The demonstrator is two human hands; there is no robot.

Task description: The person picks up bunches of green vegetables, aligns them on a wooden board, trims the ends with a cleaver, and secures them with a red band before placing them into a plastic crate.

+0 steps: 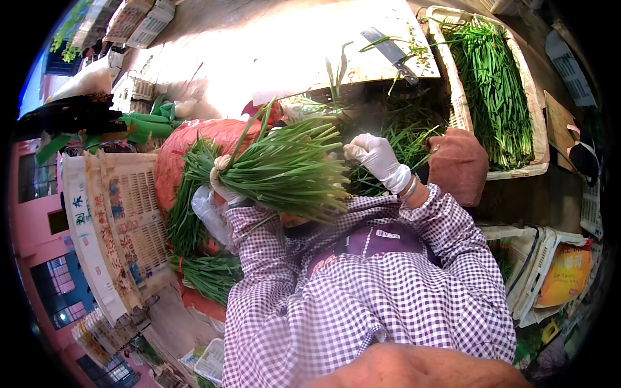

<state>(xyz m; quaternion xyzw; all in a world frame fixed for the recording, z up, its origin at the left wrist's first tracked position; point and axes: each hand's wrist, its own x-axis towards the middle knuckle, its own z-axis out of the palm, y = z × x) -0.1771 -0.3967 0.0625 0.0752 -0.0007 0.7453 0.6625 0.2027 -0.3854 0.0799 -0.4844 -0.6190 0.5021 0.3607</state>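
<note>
A thick bunch of garlic chives [288, 169] lies across my front, its pale cut ends fanning toward the right. My left hand [224, 180], in a white glove, is wrapped round the bunch at its left part, thumb and fingers closed on it. My right hand [380, 158], also gloved, is just right of the pale ends and apart from them. Its fingers are curled together; whether anything is between them, I cannot make out. Below that hand lie loose green leaves [394, 132].
Ahead is a pale board [310, 48] with a cleaver [391, 55] on it. At right stands a crate [458, 97] of chives [495, 84]. A red sack [184, 145] and more chives [210, 275] lie at left, beside stacked crates [139, 220]. A brown cloth-covered thing [459, 165] sits near my right wrist.
</note>
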